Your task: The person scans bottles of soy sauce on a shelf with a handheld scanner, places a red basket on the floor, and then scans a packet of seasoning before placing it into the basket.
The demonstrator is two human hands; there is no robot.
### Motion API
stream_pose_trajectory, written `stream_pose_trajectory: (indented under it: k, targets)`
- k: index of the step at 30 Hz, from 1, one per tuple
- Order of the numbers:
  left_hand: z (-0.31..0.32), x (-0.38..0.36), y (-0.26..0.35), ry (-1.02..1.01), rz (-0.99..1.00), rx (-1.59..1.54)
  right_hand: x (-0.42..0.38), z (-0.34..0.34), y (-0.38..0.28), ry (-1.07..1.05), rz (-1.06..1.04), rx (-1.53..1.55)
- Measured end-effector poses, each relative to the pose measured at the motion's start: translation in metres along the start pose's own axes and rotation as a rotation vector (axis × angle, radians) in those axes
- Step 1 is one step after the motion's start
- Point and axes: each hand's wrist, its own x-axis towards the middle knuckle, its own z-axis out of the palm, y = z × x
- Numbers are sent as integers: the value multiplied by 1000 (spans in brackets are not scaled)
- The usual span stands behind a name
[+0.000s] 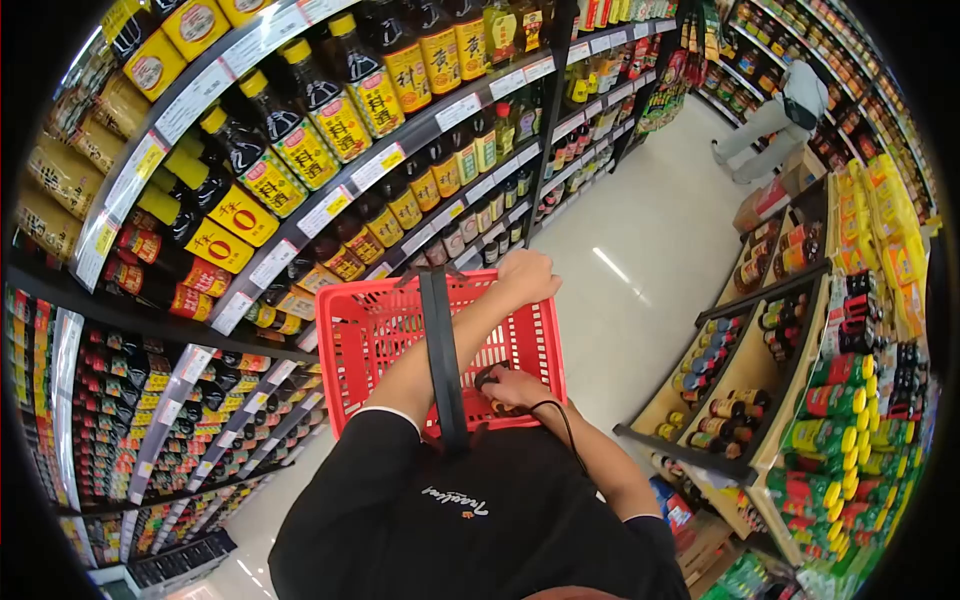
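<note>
A red shopping basket [345, 300] hangs in front of my body, its black handle [438, 340] crossing over my left forearm. My left hand [530, 277] is at the basket's far right corner, closed with the fingers curled under, so anything in it is hidden. Inside the basket, near its right side, my right hand [518, 387] is closed around a dark bottle [487, 376], which is mostly covered by the fingers. A dark cord loops from the right wrist.
Shelves of cooking wine bottles [325, 125] with price tags [325, 210] rise on the left. On the right stands a wooden display rack [735, 400] with bottles and green packs. A person [785, 120] is farther down the aisle floor [640, 235].
</note>
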Motion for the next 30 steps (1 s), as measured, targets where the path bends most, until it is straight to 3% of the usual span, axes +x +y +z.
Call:
stream_pose_trajectory:
  k: [3,9,11,14,17,18,19,24,30]
  targets:
    - [16,41,42,-30,24,26,4,-29,56,140,-115,-175]
    - [20,99,121,32,85,7,-24,-91,112,162,-100,-243]
    - [26,112,133,22,63,12,-25,-101,123,162,-57,-275]
    - [33,130,141,-24,9,23,-35,-121,128,199,-153,-257]
    - [38,152,144,-35,-4,29,-22,-134,152,224,-566,-237]
    - [38,162,146,-29,8,26,-1,-131,166,154,-759,-162]
    - [42,174,146,-46,-1,30,9,-137,169,-16,-775,-97]
    - [53,250,143,-91,-35,44,24,-225,180,-163,-607,-76]
    - [33,380,177,-62,70,25,33,-358,211,26,-464,-51]
